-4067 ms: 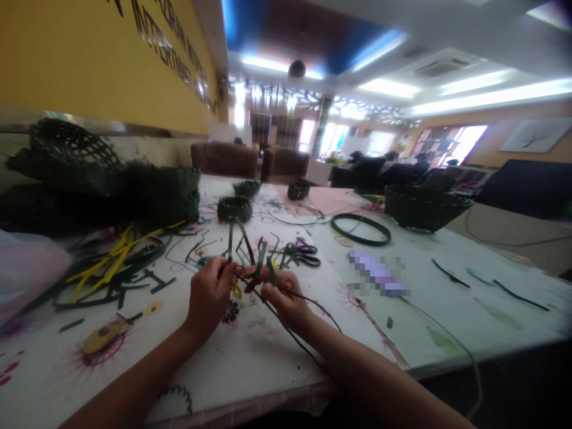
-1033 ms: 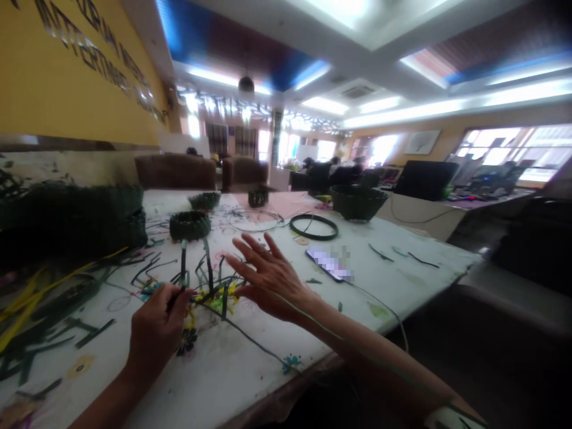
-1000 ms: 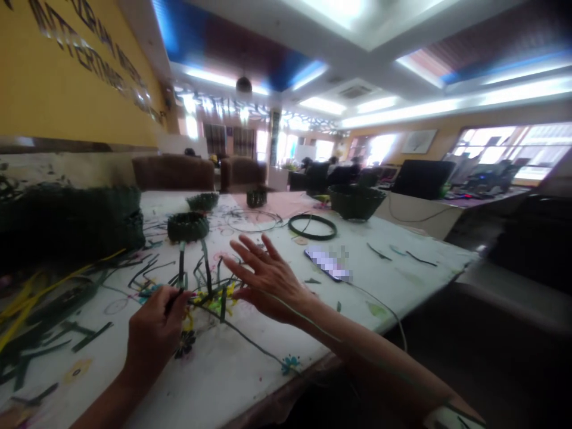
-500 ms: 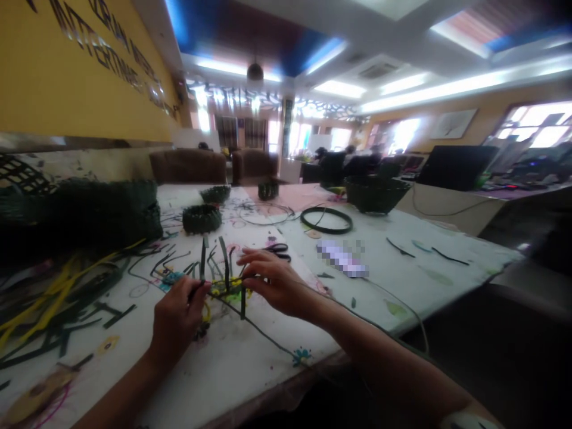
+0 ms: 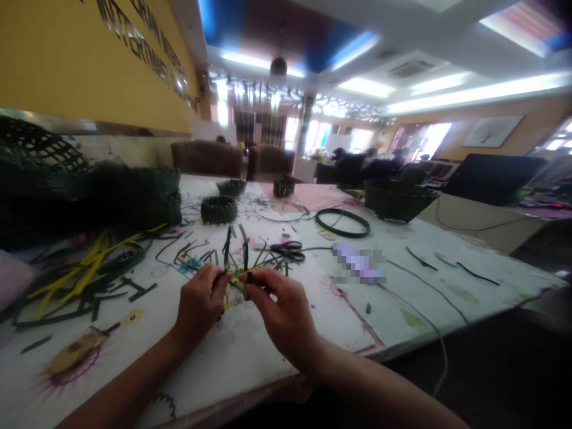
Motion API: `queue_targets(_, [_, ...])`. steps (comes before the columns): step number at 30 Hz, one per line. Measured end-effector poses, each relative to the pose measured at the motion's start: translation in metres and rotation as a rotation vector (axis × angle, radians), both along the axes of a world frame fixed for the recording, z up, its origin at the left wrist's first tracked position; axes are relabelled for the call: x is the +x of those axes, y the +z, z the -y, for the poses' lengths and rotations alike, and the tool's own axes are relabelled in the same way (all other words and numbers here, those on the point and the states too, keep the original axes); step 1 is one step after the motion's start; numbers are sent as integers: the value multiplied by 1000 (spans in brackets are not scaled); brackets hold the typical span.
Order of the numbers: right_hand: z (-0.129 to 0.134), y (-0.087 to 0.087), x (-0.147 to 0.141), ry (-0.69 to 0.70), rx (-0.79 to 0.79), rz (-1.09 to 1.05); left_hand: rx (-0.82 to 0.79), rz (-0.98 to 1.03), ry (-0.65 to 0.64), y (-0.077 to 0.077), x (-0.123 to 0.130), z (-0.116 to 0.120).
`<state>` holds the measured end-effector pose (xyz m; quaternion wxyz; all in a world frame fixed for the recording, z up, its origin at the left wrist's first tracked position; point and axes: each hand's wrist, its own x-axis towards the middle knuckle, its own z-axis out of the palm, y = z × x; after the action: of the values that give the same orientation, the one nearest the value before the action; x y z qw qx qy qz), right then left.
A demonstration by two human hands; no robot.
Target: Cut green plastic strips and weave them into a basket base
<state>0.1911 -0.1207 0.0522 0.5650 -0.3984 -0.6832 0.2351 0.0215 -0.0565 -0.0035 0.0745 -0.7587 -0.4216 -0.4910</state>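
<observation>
A small piece of weaving (image 5: 235,279) in yellow and dark green strips is between my hands above the white table (image 5: 250,363). Dark green strip ends (image 5: 245,253) stand up from it. My left hand (image 5: 199,304) is closed, thumb against fingers, on the piece's left side. From the right, my right hand (image 5: 283,307) pinches the other side, where a short dark strip shows at the fingertips. Part of the weaving is hidden behind the fingers. Just beyond my right hand lie dark-handled scissors (image 5: 288,250), apart from it.
Yellow strips (image 5: 75,277) and cut green strips (image 5: 143,292) are strewn at left, near a large dark woven basket (image 5: 138,196). Small baskets (image 5: 218,210) stand farther back. A dark ring (image 5: 343,222), a blurred-out pale object (image 5: 357,262) and a larger basket (image 5: 397,199) sit at right.
My right hand has come down and in to the weaving, its spread fingers now pinching. The long strand that ran toward the table's front edge no longer shows there. The view has turned left.
</observation>
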Motion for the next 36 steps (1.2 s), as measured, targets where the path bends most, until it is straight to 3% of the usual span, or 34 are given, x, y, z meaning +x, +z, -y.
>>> queue_targets(3, [-10,9,-4,-30,270,195,21,-16,-72,1,1,1])
queue_targets(5, [-23,21,-4,-39,327,263,25,-22,-137,1,1,2])
queue_targets(11, [-60,43,-14,-11,72,124,-83,-13,-280,0,2,0])
queue_targets(20, [-60,41,-33,6,232,187,-201,187,-186,2,-5,-3])
queue_targets(24, [-43,26,-27,19,292,204,-216,263,-173,8,-11,-6])
queue_targets(30, [-14,-15,-33,118,596,454,-266,328,-154,15,-17,-9])
queue_targets(36, [-47,-40,-26,-190,593,682,-338,398,-150,20,-20,-9])
